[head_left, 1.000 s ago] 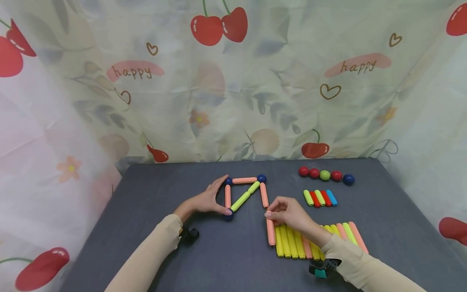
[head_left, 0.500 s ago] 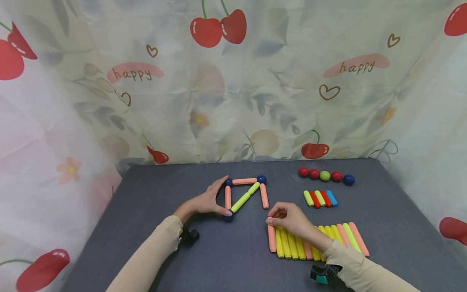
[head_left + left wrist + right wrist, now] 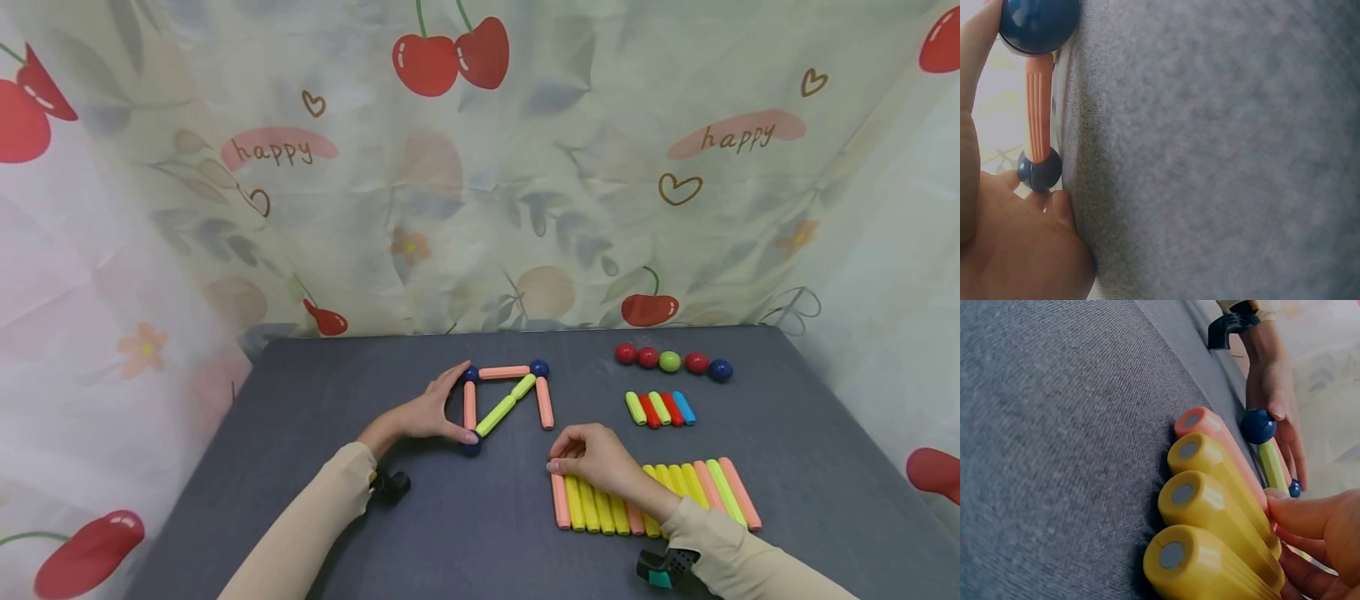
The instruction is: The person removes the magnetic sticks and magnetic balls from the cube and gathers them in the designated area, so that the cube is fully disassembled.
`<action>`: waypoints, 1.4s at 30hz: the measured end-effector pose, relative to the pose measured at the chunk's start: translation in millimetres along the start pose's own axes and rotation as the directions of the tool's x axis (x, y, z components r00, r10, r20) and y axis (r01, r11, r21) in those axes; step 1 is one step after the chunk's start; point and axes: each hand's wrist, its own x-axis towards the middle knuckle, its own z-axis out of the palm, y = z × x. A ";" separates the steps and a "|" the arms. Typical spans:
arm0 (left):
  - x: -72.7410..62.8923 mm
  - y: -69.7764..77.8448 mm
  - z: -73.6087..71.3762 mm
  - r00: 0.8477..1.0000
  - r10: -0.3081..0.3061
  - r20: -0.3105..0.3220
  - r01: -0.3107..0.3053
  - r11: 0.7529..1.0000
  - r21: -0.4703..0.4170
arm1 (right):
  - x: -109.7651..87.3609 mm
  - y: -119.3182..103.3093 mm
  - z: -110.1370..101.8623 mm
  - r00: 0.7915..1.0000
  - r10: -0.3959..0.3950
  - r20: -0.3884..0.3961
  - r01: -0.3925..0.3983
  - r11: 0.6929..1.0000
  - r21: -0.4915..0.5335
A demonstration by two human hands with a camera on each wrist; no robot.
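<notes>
My left hand holds the left side of a magnetic stick-and-ball frame, with the thumb on the near blue ball and fingertips at the far blue ball. A pink stick spans those two balls. Two light-green sticks run diagonally to a third blue ball, from which another pink stick points toward me, its near end free. My right hand pinches the far end of a pink magnetic stick, which lies beside the yellow sticks at the row's left end.
At the row's right end lie pink and light-green sticks. Short coloured sticks lie farther back. Behind them stands a line of red, green and blue balls. A patterned curtain hangs along the table's back edge.
My right hand has come nearer with the pink stick, bringing it level with the row of sticks. The left hand and the frame stay where they were.
</notes>
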 end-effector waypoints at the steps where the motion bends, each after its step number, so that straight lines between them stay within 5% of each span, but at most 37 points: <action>1: 0.3 -0.1 0.0 1.000 -0.001 0.000 0.001 1.000 -0.001 | 0.0 0.1 0.1 1.000 -0.001 0.000 0.001 1.000 -0.003; 15: -1.1 5.3 -6.7 0.999 -0.034 0.003 0.034 0.999 -0.032 | 3.9 -10.1 0.9 1.000 -0.026 -0.004 0.026 1.000 -0.002; 20: 6.0 5.9 -12.2 0.996 -0.019 -0.090 0.008 0.992 -0.130 | 13.8 -35.6 14.8 0.996 -0.049 -0.073 0.054 0.996 0.068; 28: 21.6 -0.7 -12.8 0.972 0.046 -0.230 -0.078 0.988 -0.133 | 33.4 -66.1 63.3 0.979 0.051 -0.199 0.003 0.965 0.261; 34: 25.9 -2.8 -12.5 0.965 0.047 -0.258 -0.083 0.988 -0.129 | 43.1 -70.0 86.7 0.966 0.045 -0.253 0.017 0.971 0.239; 42: 24.5 -4.0 -12.6 0.949 0.012 -0.314 -0.046 0.994 -0.101 | 44.3 -68.5 88.9 0.959 0.032 -0.281 0.019 0.984 0.176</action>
